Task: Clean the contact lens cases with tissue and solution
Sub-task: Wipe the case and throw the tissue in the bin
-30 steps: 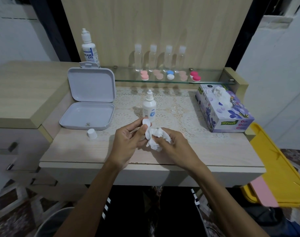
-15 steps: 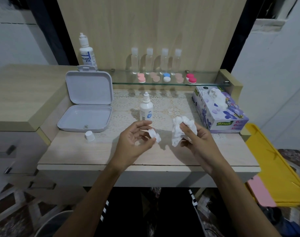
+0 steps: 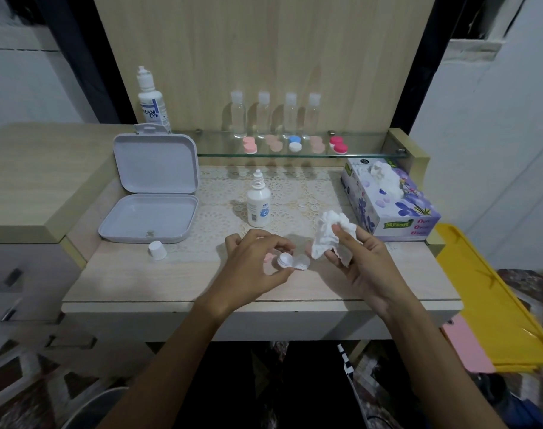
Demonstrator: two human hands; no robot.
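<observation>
Left hand (image 3: 251, 267): curled round white contact lens case (image 3: 291, 261), held just above desk (image 3: 171, 283) front.
Right hand (image 3: 361, 258): pinching crumpled tissue (image 3: 329, 233), apart from case.
Solution bottle (image 3: 258, 205): upright behind hands, uncapped; cap (image 3: 157, 250) near open grey box (image 3: 149, 218).
Risk: uncapped bottle tipped by a reaching wrist; small case slipping from fingertips.
Writing: "Mysoft" on tissue box (image 3: 397, 212); "EAM EYE" on tall bottle (image 3: 150, 103).
</observation>
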